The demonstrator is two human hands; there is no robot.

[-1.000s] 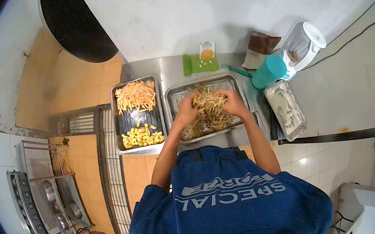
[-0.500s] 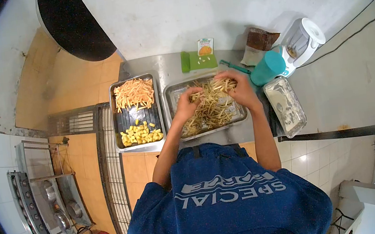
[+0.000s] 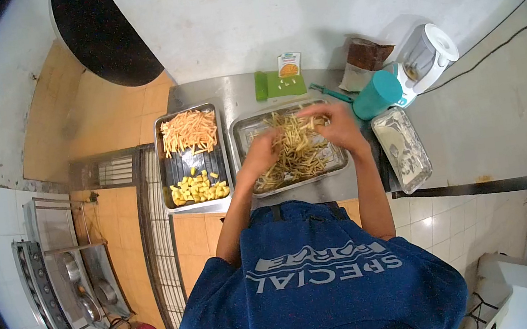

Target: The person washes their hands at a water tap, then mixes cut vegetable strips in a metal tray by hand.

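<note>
A shallow metal tray point(image 3: 245, 179) holds a heap of thin, pale yellow-brown cut strips point(image 3: 299, 160), which look like julienned vegetable. On the heap's left side, my left hand point(image 3: 263, 154) is closed with curled, slightly blurred fingers around some strips. At the upper right of the heap is my right hand point(image 3: 337, 127), its fingers and thumb bent around more strips. Some fingertips are smeared by motion or hidden among the strips.
A second tray point(image 3: 174, 166) at left holds orange strips and yellow chunks. Behind lie a green mat point(image 3: 283, 86) and a seasoning packet point(image 3: 289, 64). To the right are a teal container point(image 3: 377, 95), a blender point(image 3: 431, 59), a brown-and-white bag point(image 3: 363, 61) and a tray of white powder point(image 3: 403, 149).
My left hand has dropped slightly toward me and turned, its fingers curling more. My right hand has shifted a little downward, and the strips between the hands lie differently.
</note>
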